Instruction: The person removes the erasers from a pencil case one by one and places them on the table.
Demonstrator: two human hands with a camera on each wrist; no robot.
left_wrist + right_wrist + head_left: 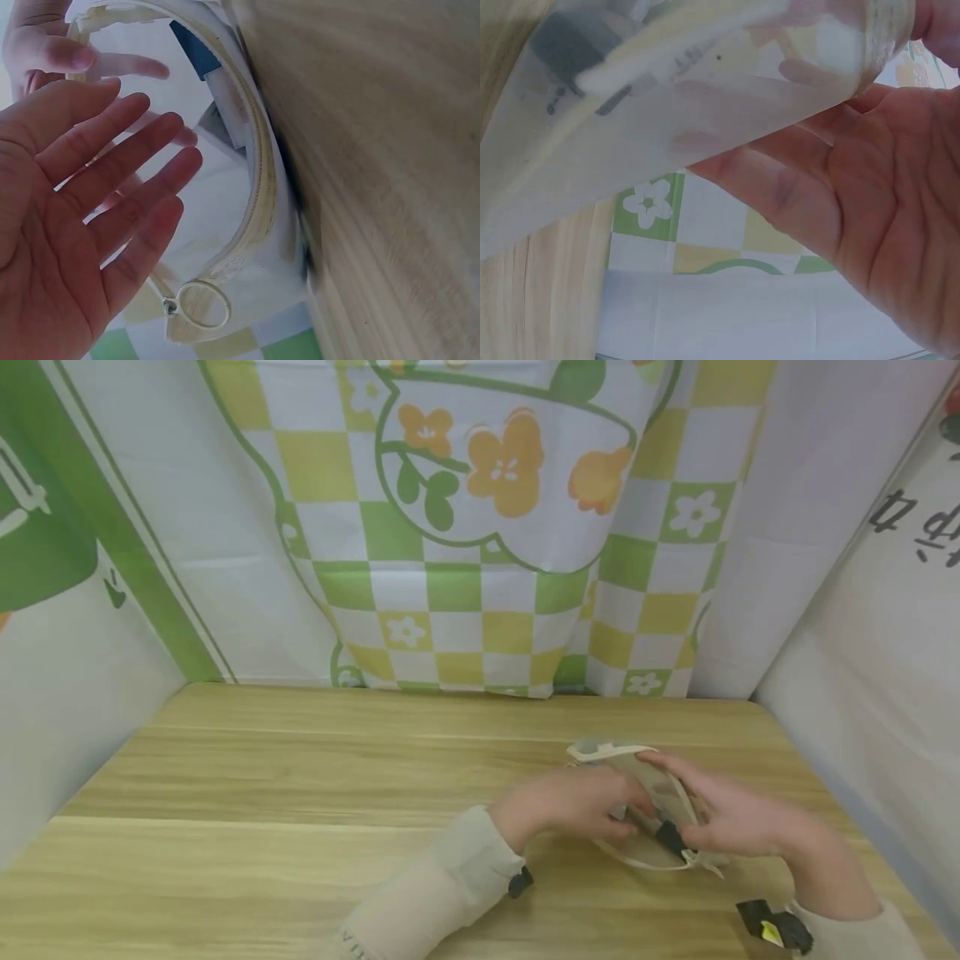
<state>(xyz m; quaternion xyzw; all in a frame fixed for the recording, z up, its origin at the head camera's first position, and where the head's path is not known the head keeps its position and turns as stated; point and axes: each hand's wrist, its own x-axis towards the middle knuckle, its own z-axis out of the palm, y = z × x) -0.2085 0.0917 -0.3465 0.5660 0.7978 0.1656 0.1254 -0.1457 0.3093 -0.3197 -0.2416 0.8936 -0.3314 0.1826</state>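
A translucent zip pouch (681, 793) with a cream zipper edge lies on the right part of the table, its mouth open towards me. My right hand (742, 814) holds the pouch's rim, thumb at the zipper edge and fingers along the outside of the wall. At the pouch's mouth is my left hand (573, 806); in the left wrist view its fingers (127, 169) are spread and hold nothing. Inside the pouch is a white item with a dark blue end (193, 51). A ring pull (227, 304) hangs at the zipper's end.
The wooden table (262, 777) runs back to a hanging checked cloth (457, 585) printed with flowers. White printed sheets stand at the left and right sides. Dark straps (776, 925) sit at the wrists.
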